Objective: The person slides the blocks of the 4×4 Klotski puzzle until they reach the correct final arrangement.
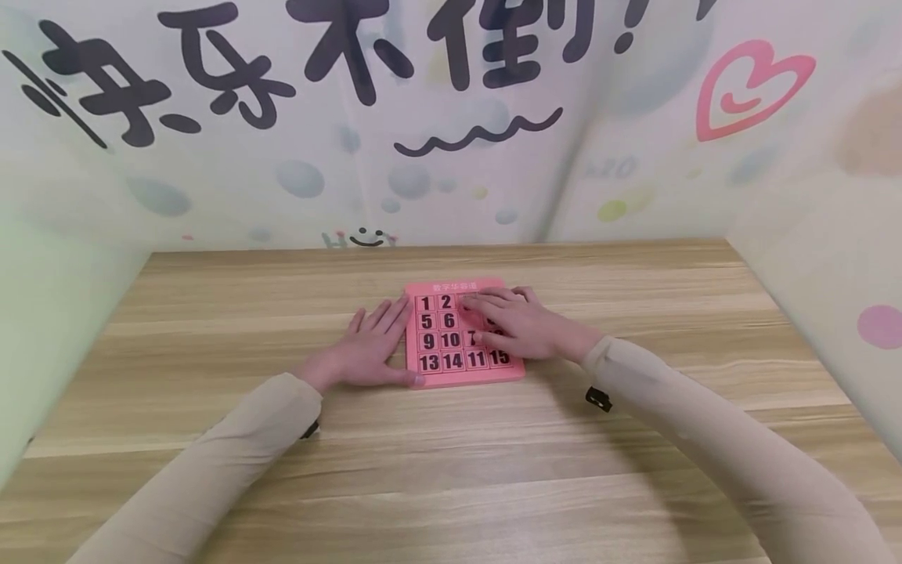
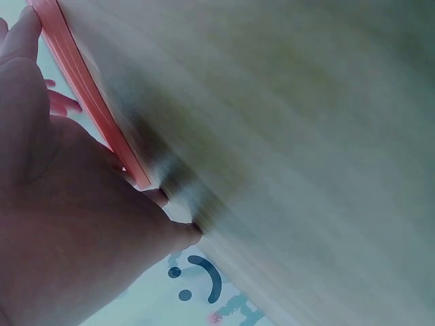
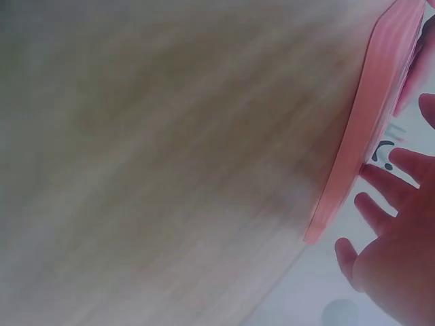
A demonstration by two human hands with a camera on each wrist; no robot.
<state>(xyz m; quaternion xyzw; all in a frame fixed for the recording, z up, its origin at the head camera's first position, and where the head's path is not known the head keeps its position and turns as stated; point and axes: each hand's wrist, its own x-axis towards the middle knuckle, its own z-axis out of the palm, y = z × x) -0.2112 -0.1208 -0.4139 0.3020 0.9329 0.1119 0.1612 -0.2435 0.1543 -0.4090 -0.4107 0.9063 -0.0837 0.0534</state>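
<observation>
A pink number sliding puzzle [image 1: 470, 379] lies flat on the table, its black-numbered tiles set in rows. My left hand [image 1: 369, 348] rests along its left side, fingers stretched towards the top corner and thumb at the bottom corner. Over the upper right of the board is my right hand [image 1: 524, 323], with fingertips on the tiles; it covers several of them. In the left wrist view, the palm lies beside the puzzle's edge [image 2: 95, 105]. The right wrist view shows spread fingers above the puzzle's side [image 3: 357, 136].
The wood-grain table [image 1: 451, 478] meets a printed wall [image 1: 465, 188] just behind the puzzle. More walls stand at the left and right. A small black object [image 1: 599, 399] shows under the right sleeve [image 1: 676, 407].
</observation>
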